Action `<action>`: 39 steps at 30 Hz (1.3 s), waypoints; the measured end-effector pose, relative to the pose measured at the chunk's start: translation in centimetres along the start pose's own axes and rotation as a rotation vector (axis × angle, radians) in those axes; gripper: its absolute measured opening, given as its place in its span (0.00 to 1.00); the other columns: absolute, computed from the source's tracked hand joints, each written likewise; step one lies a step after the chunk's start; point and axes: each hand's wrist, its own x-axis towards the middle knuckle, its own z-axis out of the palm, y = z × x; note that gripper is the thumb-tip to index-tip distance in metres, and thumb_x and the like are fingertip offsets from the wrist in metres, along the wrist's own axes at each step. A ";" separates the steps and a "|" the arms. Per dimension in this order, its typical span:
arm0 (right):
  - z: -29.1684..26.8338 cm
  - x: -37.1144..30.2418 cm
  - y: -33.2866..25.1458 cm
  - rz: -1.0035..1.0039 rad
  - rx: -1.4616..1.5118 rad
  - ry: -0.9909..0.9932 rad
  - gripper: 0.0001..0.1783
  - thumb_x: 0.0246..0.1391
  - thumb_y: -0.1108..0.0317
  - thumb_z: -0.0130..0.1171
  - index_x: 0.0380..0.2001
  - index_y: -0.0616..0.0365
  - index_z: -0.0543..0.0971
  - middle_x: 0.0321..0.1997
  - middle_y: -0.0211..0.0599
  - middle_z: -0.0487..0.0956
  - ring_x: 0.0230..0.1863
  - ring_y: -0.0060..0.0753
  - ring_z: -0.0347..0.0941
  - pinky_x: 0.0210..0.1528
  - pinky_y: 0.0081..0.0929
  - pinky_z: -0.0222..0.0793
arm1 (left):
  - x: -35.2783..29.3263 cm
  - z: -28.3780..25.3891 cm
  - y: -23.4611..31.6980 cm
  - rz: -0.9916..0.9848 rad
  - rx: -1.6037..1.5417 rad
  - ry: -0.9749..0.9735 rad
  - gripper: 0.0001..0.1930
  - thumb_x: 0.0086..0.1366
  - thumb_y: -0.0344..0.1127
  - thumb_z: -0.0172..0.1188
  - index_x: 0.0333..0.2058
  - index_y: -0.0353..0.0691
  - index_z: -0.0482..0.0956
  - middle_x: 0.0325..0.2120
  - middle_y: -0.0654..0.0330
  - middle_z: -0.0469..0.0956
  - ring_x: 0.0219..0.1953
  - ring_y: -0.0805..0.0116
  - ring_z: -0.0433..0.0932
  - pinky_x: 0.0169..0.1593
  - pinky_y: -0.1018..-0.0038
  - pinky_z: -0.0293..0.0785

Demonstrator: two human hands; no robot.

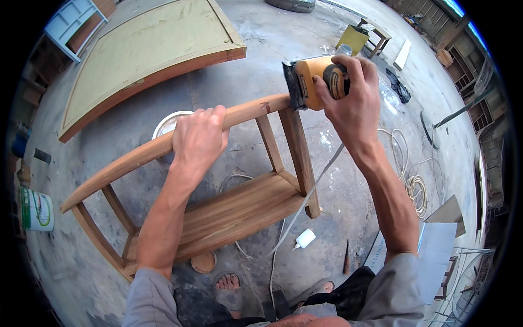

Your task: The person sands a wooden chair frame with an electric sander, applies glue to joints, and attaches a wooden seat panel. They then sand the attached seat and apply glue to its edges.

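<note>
My left hand (197, 136) is closed round the long curved top rail (131, 155) of a bare wooden furniture frame (239, 210), seemingly a chair or bench. My right hand (354, 103) is wrapped round a yellow and black electric sander (311, 82). The sander's dark pad stands upright at the rail's right end, by the top of a thick post (297, 152); whether the two touch I cannot tell. A dark reddish mark shows on the rail just left of the sander. From below my right hand, a grey cord (313, 188) runs down across the frame.
A large pale green panel (152, 49) with wooden edges lies at the far left. Behind the rail stands a white-rimmed bucket (170, 122). A white bottle (305, 238), a round lid (204, 262), a thin tool (346, 256) and coiled cable (417, 195) lie on the floor.
</note>
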 end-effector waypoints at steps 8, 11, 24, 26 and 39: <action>-0.1 -2.4 -0.9 0.001 0.044 0.093 0.26 0.47 0.67 0.77 0.49 0.54 0.77 0.50 0.47 0.74 0.52 0.50 0.73 0.51 0.42 0.76 | -0.1 -0.3 0.2 -0.012 0.014 -0.002 0.10 0.56 0.33 0.70 0.27 0.38 0.76 0.22 0.52 0.81 0.27 0.51 0.81 0.31 0.58 0.77; 0.2 -3.1 -1.8 -0.066 0.053 0.113 0.26 0.47 0.67 0.77 0.49 0.54 0.77 0.50 0.47 0.74 0.51 0.50 0.73 0.50 0.42 0.75 | -0.1 -0.3 0.2 -0.007 0.002 0.008 0.10 0.56 0.34 0.70 0.27 0.38 0.76 0.21 0.52 0.81 0.26 0.51 0.81 0.30 0.57 0.76; -1.1 2.3 -2.0 0.072 -0.069 -0.358 0.24 0.53 0.58 0.73 0.50 0.54 0.77 0.50 0.49 0.76 0.51 0.54 0.77 0.52 0.45 0.77 | -0.1 -0.1 0.0 -0.027 -0.007 0.008 0.09 0.56 0.34 0.69 0.27 0.38 0.78 0.21 0.49 0.82 0.26 0.52 0.83 0.30 0.58 0.77; -0.9 4.2 -2.7 0.030 -0.120 -0.463 0.25 0.53 0.56 0.72 0.50 0.55 0.77 0.50 0.51 0.78 0.50 0.54 0.79 0.53 0.45 0.77 | 0.0 0.0 0.2 -0.021 -0.012 0.014 0.09 0.56 0.33 0.69 0.27 0.37 0.78 0.21 0.50 0.82 0.26 0.52 0.83 0.30 0.59 0.78; 3.4 11.1 -6.1 -0.151 -0.159 -0.886 0.31 0.52 0.53 0.72 0.54 0.60 0.80 0.45 0.55 0.85 0.43 0.45 0.85 0.43 0.36 0.82 | -0.4 0.3 -0.2 -0.027 0.017 0.021 0.09 0.54 0.32 0.71 0.27 0.37 0.78 0.23 0.50 0.83 0.30 0.54 0.85 0.32 0.60 0.80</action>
